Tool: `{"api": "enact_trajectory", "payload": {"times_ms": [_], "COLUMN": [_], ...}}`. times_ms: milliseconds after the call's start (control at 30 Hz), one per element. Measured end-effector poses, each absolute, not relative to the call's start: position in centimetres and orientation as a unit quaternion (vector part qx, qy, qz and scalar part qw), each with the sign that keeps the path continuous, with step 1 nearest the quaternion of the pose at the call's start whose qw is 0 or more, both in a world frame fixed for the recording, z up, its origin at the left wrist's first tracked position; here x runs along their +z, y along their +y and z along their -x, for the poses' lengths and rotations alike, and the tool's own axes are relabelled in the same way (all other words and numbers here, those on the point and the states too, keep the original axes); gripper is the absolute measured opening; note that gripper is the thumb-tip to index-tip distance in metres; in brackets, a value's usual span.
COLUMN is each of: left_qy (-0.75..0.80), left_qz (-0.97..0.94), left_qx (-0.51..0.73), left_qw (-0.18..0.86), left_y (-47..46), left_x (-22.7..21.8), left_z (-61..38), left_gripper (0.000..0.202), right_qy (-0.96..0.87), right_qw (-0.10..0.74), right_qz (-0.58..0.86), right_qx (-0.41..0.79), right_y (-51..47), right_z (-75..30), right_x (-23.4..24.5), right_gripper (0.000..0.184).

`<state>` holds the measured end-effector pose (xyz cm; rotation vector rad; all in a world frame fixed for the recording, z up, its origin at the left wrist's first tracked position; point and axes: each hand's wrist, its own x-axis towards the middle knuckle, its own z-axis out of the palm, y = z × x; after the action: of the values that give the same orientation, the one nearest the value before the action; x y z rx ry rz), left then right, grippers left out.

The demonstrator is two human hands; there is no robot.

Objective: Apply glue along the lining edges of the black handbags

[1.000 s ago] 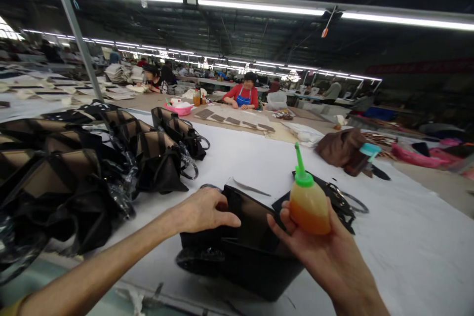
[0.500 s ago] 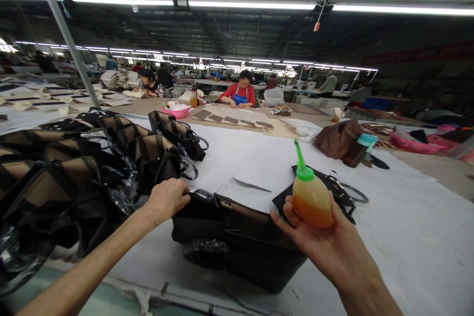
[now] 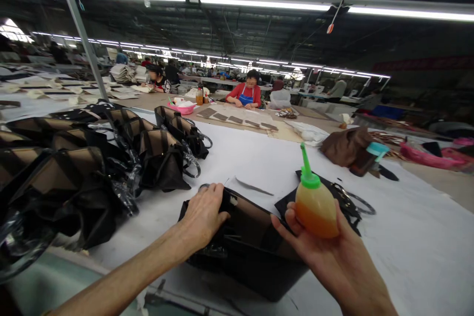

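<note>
A black handbag (image 3: 255, 256) with a brown lining stands in front of me on the white-covered table, its top gaping. My left hand (image 3: 205, 215) is closed over its upper left edge, fingers across the rim and thumb on the near side. The palm hides part of the bag's handle. In my right hand (image 3: 326, 252) rests a soft squeeze bottle (image 3: 316, 210) of amber liquid, its green nozzle (image 3: 305, 160) pointing up. That hand is beside the bag's right end, fingers curled round the bottle's lower part.
Several similar black bags (image 3: 159, 158) crowd the left. Behind the bottle lies a flat black piece with a ring handle (image 3: 357, 202). A thin blade-like strip (image 3: 255, 187) is on the white sheet (image 3: 237, 153). A brown cloth (image 3: 342, 145) and a turquoise-lidded jar (image 3: 365, 160) sit at right. A co-worker (image 3: 244, 94) sits opposite.
My left hand has moved right along the bag, from its left corner to farther over its rim. The squeeze bottle stays in my right hand. The view has tilted and shifted slightly.
</note>
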<state>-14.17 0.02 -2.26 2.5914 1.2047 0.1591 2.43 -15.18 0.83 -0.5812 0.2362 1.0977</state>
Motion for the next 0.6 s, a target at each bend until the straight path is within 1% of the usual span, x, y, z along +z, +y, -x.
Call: {"api": "enact_trajectory", "payload": {"times_ms": [67, 133, 200, 300, 367, 467, 600], "left_qy": [0.442, 0.458, 0.467, 0.461, 0.451, 0.459, 0.481], "left_qz": [-0.885, -0.875, -0.869, -0.874, -0.880, -0.874, -0.847], "left_qx": [0.015, 0.001, 0.017, 0.063, 0.076, 0.081, 0.093], "left_qw": [0.141, 0.160, 0.166, 0.141, 0.125, 0.140, 0.204], "left_y": [0.1, 0.6, 1.1, 1.8, 2.0, 2.3, 2.5], "left_x": [-2.8, -3.7, -4.6, -5.6, -5.9, -6.2, -7.0], "left_z": [13.8, 13.6, 13.4, 13.0, 12.6, 12.1, 12.0], "left_gripper": [0.035, 0.038, 0.043, 0.053, 0.055, 0.051, 0.039], "right_qy": [0.110, 0.108, 0.098, 0.077, 0.075, 0.089, 0.094], "right_qw": [0.808, 0.806, 0.806, 0.809, 0.810, 0.807, 0.811], "right_qz": [0.266, 0.269, 0.274, 0.275, 0.275, 0.276, 0.272], "right_qx": [0.514, 0.516, 0.516, 0.513, 0.512, 0.514, 0.510], "right_y": [-15.3, -15.4, -15.5, -15.5, -15.5, -15.4, -15.3], "right_z": [-2.4, -2.3, -2.1, -1.9, -1.9, -2.1, -2.3], "right_x": [0.8, 0.8, 0.9, 1.0, 1.0, 0.9, 0.8], "right_gripper": [0.029, 0.030, 0.032, 0.031, 0.030, 0.032, 0.032]}}
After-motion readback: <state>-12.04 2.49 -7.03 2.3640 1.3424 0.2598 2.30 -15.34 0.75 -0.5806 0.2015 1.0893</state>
